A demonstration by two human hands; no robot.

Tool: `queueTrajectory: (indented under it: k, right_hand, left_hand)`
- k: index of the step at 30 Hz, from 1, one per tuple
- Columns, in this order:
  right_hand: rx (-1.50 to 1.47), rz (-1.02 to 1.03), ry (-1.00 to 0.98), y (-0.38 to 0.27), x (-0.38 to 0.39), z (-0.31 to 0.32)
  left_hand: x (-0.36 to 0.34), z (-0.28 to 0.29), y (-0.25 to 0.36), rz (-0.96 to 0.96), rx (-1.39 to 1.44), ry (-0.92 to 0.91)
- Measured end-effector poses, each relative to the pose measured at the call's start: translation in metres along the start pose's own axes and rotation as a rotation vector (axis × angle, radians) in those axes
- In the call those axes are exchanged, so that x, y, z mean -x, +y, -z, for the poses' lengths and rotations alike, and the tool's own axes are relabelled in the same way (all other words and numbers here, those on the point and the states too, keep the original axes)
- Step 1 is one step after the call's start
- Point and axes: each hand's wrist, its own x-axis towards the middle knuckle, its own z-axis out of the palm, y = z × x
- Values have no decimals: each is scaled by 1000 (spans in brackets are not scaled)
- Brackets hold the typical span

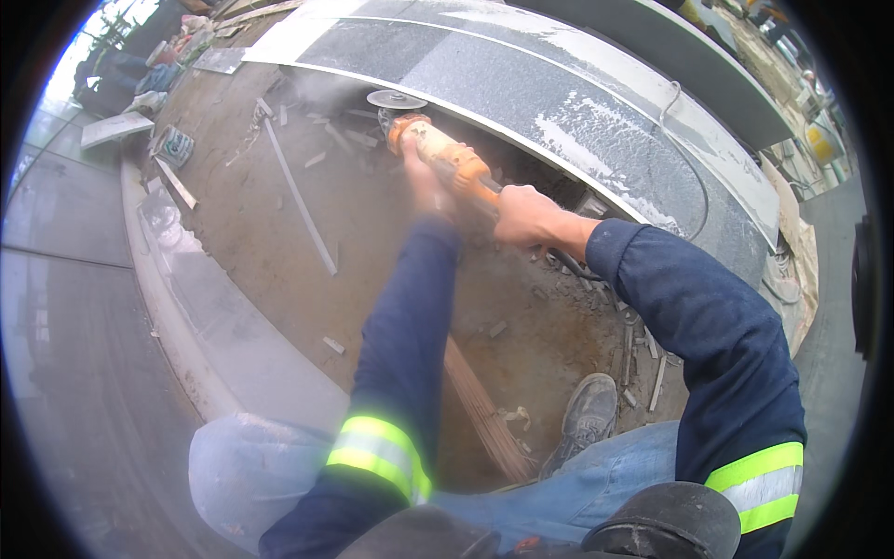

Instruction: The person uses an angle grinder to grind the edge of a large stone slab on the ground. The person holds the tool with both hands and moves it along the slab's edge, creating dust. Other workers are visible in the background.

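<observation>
Both my hands hold an orange angle grinder [449, 156] out in front of me. My left hand [425, 184] grips the body from below, close behind the head; part of its fingers is hidden. Around the rear handle, my right hand [533, 217] is closed, and a dark cord trails below it. The round disc [397, 99] lies flat at the near white edge of a long grey stone slab [466, 73]. I cannot tell whether it touches the edge. Pale dust hangs left of the disc. White powdery patches cover parts of the slab's top.
Thin offcut strips [296, 191] and rubble lie on the dusty ground. A small tub [174, 146] stands at the left, near a pale slab [242, 326]. A grey cable [698, 177] crosses the slab's right end. Wooden strips [480, 410] lie by my shoe [591, 410].
</observation>
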Motion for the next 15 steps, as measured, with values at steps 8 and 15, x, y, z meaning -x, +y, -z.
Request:
queueTrajectory:
  k: [8,15]
  right_hand:
    - [-26,15,26,-4,-10,2]
    - [5,15,22,-12,-17,3]
  left_hand:
    - [-10,0,5,38,18,1]
    - [-31,10,12,23,26,26]
